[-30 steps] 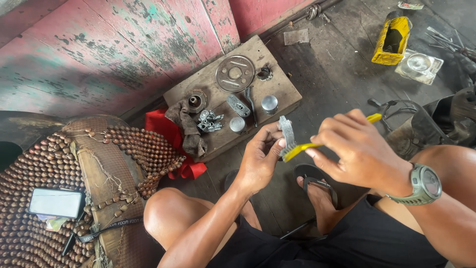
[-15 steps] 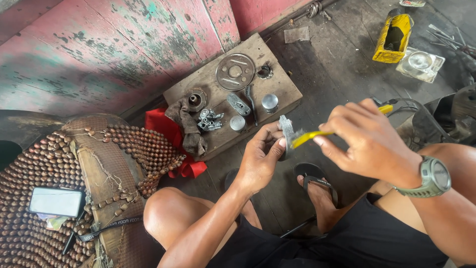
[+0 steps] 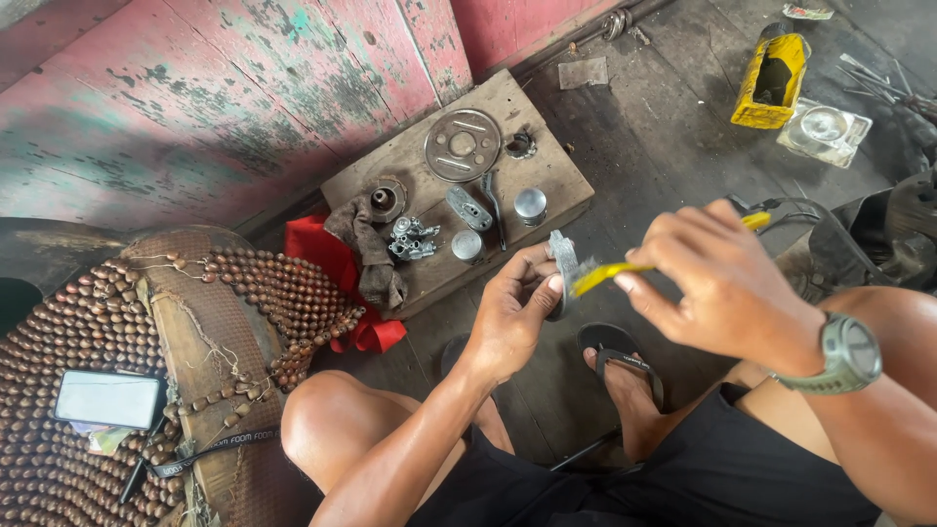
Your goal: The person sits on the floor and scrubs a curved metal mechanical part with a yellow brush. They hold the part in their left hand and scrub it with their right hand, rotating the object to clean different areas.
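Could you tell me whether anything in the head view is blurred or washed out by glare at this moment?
Head view: the yellow brush is motion-smeared at its bristle end beside the grey metal part; the left hand and right hand stay fairly sharp; soft daylight, mild sheen on the knee, bright white phone screen; corners bend slightly.

My left hand (image 3: 515, 312) is raised in front of me, palm toward me, its grip pinched shut. My right hand (image 3: 717, 283), watch on its wrist, grips shut beside it.
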